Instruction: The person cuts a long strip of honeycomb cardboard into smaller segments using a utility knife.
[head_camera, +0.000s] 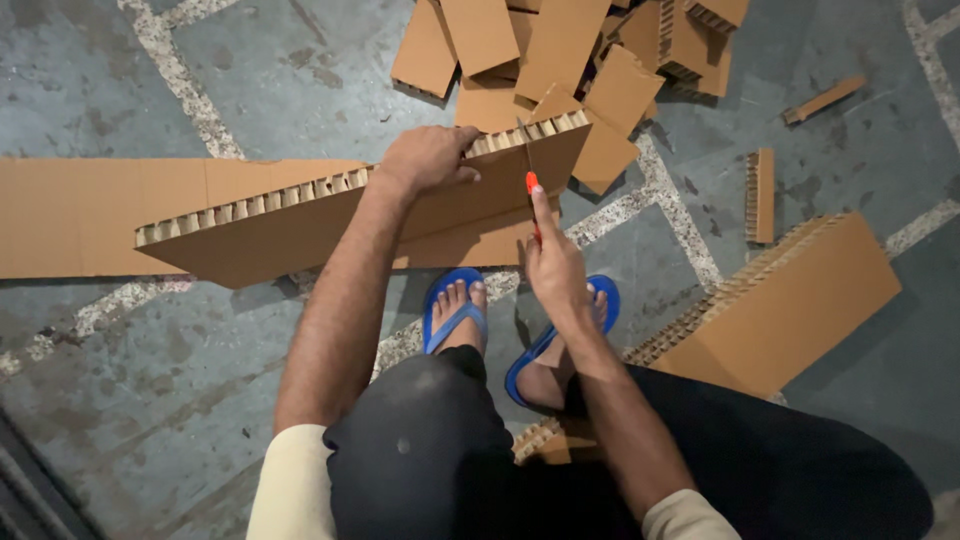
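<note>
Cardboard strip (330, 215) is lying tilted on the floor, just beyond my blue sandals (455, 310). I am pressing my left hand (425, 160) clenched over the strip's upper edge. My right hand (555, 265) is gripping an orange-handled cutter (532, 190), blade touching the strip near its right end.

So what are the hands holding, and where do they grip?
The left hand presses down on the top edge of the thick honeycomb cardboard strip. The right hand grips the orange-handled knife by its handle, blade in the cardboard.
</note>
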